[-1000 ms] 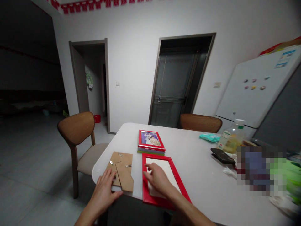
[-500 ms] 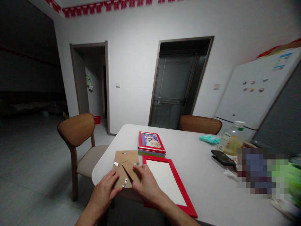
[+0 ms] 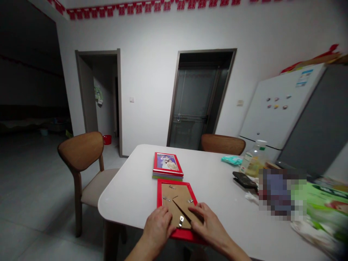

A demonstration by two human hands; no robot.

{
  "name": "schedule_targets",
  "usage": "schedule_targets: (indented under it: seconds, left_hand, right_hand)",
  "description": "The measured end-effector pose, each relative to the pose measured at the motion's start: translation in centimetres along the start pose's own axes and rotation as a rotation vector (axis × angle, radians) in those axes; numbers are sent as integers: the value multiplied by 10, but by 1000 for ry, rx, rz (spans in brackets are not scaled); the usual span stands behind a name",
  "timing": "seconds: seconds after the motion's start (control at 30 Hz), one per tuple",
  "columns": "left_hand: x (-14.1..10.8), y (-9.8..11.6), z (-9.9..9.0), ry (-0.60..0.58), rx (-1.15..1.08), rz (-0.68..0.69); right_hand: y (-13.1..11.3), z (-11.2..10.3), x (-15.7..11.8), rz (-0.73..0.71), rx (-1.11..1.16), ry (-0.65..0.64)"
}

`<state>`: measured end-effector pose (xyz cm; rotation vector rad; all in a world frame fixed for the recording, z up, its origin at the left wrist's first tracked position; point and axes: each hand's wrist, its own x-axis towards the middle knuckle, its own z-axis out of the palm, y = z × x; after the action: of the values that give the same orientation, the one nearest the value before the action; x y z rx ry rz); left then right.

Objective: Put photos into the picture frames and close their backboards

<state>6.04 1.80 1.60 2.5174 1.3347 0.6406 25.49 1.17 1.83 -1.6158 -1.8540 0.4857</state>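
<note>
A brown picture-frame backing board with small metal clips lies over the opening of a red picture frame, roughly within its border. My left hand grips the board's lower left edge with curled fingers. At the lower right, my right hand pinches the board by the stand flap, which sits slightly raised. Just beyond the frame is a stack of picture frames, the top one red with a photo in it.
On the white table, to the right, are a dark wallet-like item, a clear bottle of yellowish liquid, a teal packet and green plastic bags. Wooden chairs stand at the left and far side.
Both hands have carried the backing board to the right, from beside the red frame onto it. The white area inside the frame is now covered. The camera view has turned slightly right.
</note>
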Motion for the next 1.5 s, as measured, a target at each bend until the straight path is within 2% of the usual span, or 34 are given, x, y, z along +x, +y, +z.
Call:
schedule_targets:
  seconds: [0.17,0.37,0.47,0.6,0.9,1.0,1.13,1.23,1.33,1.5]
  left_hand:
    - [-3,-5,-1,3,-45,3]
    - [-12,-10,1,-27,-113,59]
    - [-13,-17,6,-11,-135,81]
    - [-13,-23,10,11,-151,74]
    - [-12,-22,7,-4,-198,23]
    - [-12,-23,7,-13,-194,10]
    - [-13,-23,6,-21,-196,12]
    - [-13,-21,4,-33,-195,9]
    - [-12,-20,3,-40,-197,-6]
    - [-12,-19,3,-31,-205,-27]
  right_hand:
    - [5,12,3,-56,-137,27]
    - [4,16,7,-101,-308,42]
    - [-4,19,3,-235,-323,18]
    - [-14,25,-4,-408,-315,-73]
    - [-18,19,-10,-452,-269,-117]
    - [-9,17,-1,-412,-254,-59]
    - [12,15,26,-198,-372,73]
    - [21,13,41,-94,-431,57]
    - [24,14,46,-94,-406,11]
    - [23,14,42,-124,-408,8]
